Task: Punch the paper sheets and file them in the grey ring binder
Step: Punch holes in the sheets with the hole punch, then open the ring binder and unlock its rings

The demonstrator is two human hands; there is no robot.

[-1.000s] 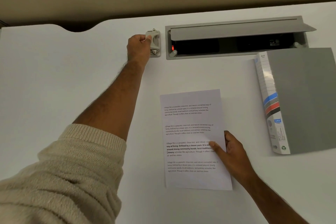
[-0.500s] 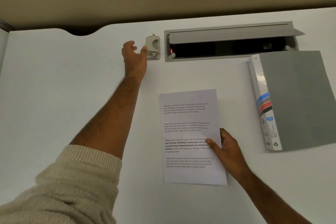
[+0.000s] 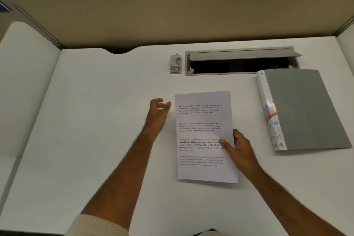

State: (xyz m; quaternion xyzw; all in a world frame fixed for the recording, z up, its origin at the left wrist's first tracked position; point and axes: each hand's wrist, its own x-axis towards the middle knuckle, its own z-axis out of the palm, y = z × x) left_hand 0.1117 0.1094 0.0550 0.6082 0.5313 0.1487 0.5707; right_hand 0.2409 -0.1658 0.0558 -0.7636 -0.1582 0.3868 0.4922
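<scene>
Paper sheets (image 3: pixel 204 136) lie flat and printed side up on the white tabletop (image 3: pixel 95 120), long edge running away from the person; whether it is one sheet or a stack I cannot tell. They serve as landmark for everything else.

Right hand (image 3: pixel 237 147) sits on the sheets' right edge, thumb pressed on top of the print, other fingers curled at or under the margin. It reads as a pinch that pins the paper so it won't slide and is ready to lift.

Left hand (image 3: pixel 159 113) hovers just left of the sheets' upper left edge, fingers loosely curled, holding nothing, not touching the paper. Likely positioned to take the left margin, the side that gets punched.

Hole punch (image 3: pixel 175 63) stands beyond the sheets' far left corner, well apart, nobody touching it, so punching is not yet done.

Grey ring binder (image 3: pixel 304 109) lies closed to the right of the sheets, apart from them, labelled spine facing them. Parked there for the filing step, probably.

Open cable tray (image 3: pixel 241 62) is recessed in the tabletop beyond the sheets' far edge, between punch and binder. A beige partition (image 3: pixel 172 19) stands behind that.

Judgement: early stage. Next comes bringing paper and punch together.
</scene>
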